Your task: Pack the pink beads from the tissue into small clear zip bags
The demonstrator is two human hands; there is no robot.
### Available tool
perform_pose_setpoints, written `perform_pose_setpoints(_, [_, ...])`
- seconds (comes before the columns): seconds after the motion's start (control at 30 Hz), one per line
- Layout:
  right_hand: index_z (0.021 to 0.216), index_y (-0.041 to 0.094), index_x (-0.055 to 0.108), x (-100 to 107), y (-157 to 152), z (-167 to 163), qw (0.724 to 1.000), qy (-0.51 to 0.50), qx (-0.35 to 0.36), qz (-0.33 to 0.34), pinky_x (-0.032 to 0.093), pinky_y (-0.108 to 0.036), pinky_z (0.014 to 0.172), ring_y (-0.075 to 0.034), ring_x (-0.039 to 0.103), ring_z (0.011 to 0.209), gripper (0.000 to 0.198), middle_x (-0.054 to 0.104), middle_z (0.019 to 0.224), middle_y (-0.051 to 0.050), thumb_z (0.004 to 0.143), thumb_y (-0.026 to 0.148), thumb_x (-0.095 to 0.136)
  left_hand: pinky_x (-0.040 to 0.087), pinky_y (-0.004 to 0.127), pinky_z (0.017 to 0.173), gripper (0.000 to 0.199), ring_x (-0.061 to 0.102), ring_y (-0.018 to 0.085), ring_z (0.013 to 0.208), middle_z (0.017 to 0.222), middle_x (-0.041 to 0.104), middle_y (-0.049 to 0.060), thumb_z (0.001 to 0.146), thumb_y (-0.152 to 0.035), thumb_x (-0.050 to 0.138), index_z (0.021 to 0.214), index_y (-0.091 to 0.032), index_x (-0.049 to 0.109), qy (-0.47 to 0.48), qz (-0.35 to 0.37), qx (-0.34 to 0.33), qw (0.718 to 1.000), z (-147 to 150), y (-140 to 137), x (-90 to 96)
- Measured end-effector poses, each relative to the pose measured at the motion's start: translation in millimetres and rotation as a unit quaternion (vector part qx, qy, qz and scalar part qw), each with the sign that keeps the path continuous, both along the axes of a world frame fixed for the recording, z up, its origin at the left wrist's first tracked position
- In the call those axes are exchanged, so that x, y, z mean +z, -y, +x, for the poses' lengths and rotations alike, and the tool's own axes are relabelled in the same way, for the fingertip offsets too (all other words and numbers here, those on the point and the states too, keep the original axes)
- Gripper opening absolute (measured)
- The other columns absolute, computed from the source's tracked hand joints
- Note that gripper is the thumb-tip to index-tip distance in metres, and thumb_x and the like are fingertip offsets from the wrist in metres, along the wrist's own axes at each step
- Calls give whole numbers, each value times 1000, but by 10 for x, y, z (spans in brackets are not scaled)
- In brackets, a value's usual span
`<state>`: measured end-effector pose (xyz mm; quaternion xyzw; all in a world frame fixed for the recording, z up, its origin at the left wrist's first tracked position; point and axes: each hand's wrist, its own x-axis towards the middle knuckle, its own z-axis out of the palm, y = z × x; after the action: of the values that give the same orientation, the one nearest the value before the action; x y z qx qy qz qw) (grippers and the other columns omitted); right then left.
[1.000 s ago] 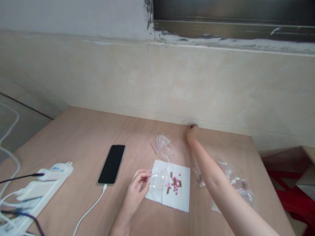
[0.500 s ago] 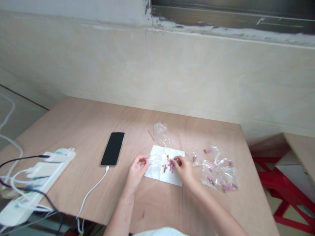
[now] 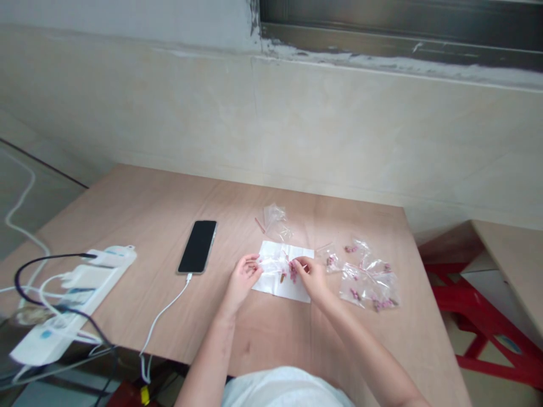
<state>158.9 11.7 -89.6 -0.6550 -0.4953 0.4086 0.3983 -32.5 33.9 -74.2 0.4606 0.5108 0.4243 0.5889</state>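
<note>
My left hand (image 3: 241, 279) is closed on the edge of a small clear plastic bag (image 3: 272, 264), which lies over a white paper sheet (image 3: 265, 287). My right hand (image 3: 314, 279) reaches in from the other side, its thumb and fingers pinched at a cluster of small pink beads (image 3: 293, 273). Exactly how many beads are between the fingertips is too small to tell. A small brownish piece (image 3: 282, 278) lies on the sheet beside the beads.
Several clear bags with pink pieces (image 3: 369, 282) lie right of the sheet; more clear bags (image 3: 275, 221) lie behind it. A phone (image 3: 197, 247) on a white cable and a loaded power strip (image 3: 76, 305) are at left. A red stool (image 3: 475, 316) stands beyond the table's right edge.
The view has shifted slightly. My right fingers have moved in among the pink beads, and the bag in my left hand now reaches closer to them.
</note>
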Motion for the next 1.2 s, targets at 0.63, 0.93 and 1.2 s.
perform_pose_setpoints(0.63, [88, 19, 62, 432, 5, -52, 986, -126, 104, -9, 41, -23, 56, -11, 51, 62, 27, 58, 79, -3, 67, 36, 61, 44, 27, 81, 38, 55, 12, 83, 98, 54, 6, 66, -17, 65, 102, -15, 53, 143, -91, 8, 985, 28, 49, 54])
perform_pose_setpoints(0.93, [66, 18, 63, 579, -5, 2, 981, -39, 183, 44, 37, -24, 59, -13, 51, 62, 23, 59, 65, -2, 76, 36, 53, 45, 28, 77, 57, 53, 14, 89, 125, 41, 9, 67, -19, 65, 120, -23, 44, 120, -91, -128, 980, 77, 46, 179])
perform_pose_setpoints(1.2, [60, 16, 54, 292, 33, -78, 971, -188, 106, -101, 30, -21, 41, -7, 39, 40, 32, 52, 54, 2, 70, 47, 53, 45, 25, 76, 41, 53, 12, 85, 102, 53, 6, 65, -21, 66, 104, -16, 54, 30, -56, -113, 992, -10, -37, 50])
